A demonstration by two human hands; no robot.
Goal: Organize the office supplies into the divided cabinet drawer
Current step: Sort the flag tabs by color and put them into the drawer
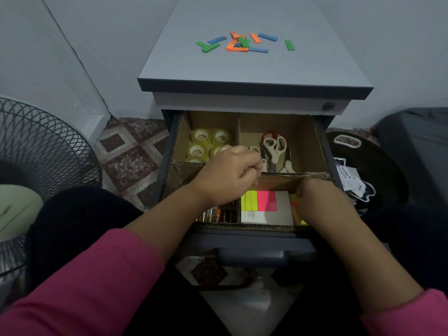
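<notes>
— Sorting is mostly done inside the drawer (323, 151); the tape rolls (206, 144) sit in the back-left compartment, the scissors (275, 147) in the back-right, the sticky notes (261, 202) front-right and a row of small cylinders that look like batteries (218, 214) front-left; what worries me is the cardboard divider (286, 177) itself.

— Why the divider?

— My left hand (230, 175) hangs over the middle of it with the fingers curled in tight by the scissor handles; whether it pinches anything I cannot tell, the knuckles hide it; my right hand (322, 202) has its fingers curled over the cross wall above the notes, and its tips are hidden too; if I lean on that wall it may buckle, since its top edge already looks frayed, and the scissors could slide forward onto the notes.

— And the scissors?

— Several pairs lie heaped together, handles overlapping; snagging a loop with my left knuckles would probably drag the whole bunch.

— Anything outside the drawer?

— The coloured strips (242, 42) are scattered on the cabinet top (242, 69), well apart from my hands, some stacked on each other; reaching up for them means pulling both arms out past the walls, and a careless sleeve could catch the cardboard; a knocked strip might drop to the tiled floor (131, 156) beside the fan (43, 146).
</notes>
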